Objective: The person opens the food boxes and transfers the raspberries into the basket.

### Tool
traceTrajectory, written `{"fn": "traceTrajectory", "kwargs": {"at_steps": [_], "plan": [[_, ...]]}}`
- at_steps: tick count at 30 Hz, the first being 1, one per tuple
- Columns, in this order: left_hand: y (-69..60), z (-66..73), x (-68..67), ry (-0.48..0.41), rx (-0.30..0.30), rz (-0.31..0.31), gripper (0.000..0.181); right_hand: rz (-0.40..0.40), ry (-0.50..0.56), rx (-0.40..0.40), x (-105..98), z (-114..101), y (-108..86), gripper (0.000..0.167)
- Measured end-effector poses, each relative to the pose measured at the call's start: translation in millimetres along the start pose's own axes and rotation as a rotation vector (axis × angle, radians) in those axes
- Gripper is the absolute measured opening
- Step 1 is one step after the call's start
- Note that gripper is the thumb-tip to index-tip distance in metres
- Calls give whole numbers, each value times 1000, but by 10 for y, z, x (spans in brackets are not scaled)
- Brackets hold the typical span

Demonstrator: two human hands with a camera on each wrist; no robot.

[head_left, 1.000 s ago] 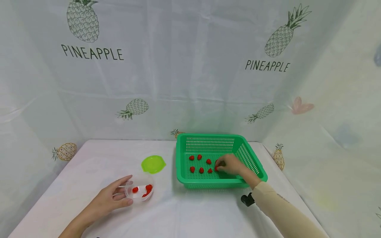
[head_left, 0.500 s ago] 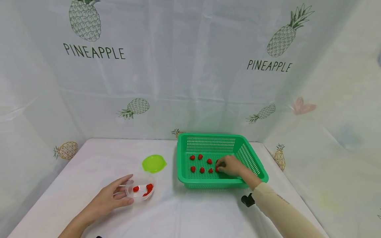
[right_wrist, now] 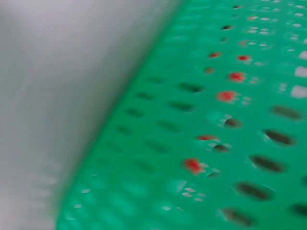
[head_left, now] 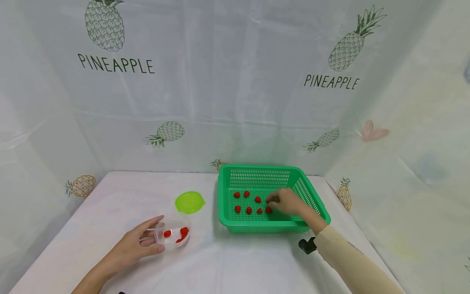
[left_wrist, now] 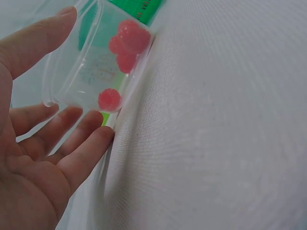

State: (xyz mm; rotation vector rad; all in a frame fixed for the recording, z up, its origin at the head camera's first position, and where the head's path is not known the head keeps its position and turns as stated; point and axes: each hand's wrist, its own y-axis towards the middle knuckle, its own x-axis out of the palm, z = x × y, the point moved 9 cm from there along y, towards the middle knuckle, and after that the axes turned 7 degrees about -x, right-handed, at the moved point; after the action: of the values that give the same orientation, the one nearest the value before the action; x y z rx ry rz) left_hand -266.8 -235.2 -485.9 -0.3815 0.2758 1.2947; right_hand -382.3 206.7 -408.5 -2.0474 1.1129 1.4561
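Shifted slightly rearward, the right hand (head_left: 287,202) bares a red berry (head_left: 269,210) in the green basket (head_left: 264,224) (whether it pinches another cannot be told); the left hand (head_left: 134,245) spreads around the clear cup (head_left: 174,228) of berries (head_left: 184,231) on the counter (head_left: 238,265).

Our smooth plastic basket (head_left: 273,224), clear glossy plastic tub (head_left: 172,222), shiny plastic disc (head_left: 189,203) and matt, finely woven-looking tablecloth (head_left: 235,265).

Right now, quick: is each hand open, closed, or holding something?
Left hand: open, relaxed fingers spread around the side of the clear cup.
Right hand: fingers bent inside the green basket; whether they hold anything cannot be told.
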Motion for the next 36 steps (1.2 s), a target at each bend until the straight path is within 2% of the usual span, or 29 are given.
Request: {"fn": "traceTrajectory", "kwargs": {"at_steps": [5,10,18,22,29,36], "plan": [[9,-7,-2,10,-8,8,89,73,-10,-65,-189,-308,57,20],[10,-5,-8,24,-12,19,89,118,9,-107,-347,-778,163,23],[16,-15,3,29,-35,26,90,115,86,-220,-291,-1490,436,25],[14,-7,-4,28,-29,26,91,95,109,-248,-141,-1734,604,26],[12,-25,-6,13,-27,18,90,15,164,-278,266,-2128,882,27],[10,-28,-6,13,-28,19,89,-50,157,-257,746,-2269,1099,27]]}}
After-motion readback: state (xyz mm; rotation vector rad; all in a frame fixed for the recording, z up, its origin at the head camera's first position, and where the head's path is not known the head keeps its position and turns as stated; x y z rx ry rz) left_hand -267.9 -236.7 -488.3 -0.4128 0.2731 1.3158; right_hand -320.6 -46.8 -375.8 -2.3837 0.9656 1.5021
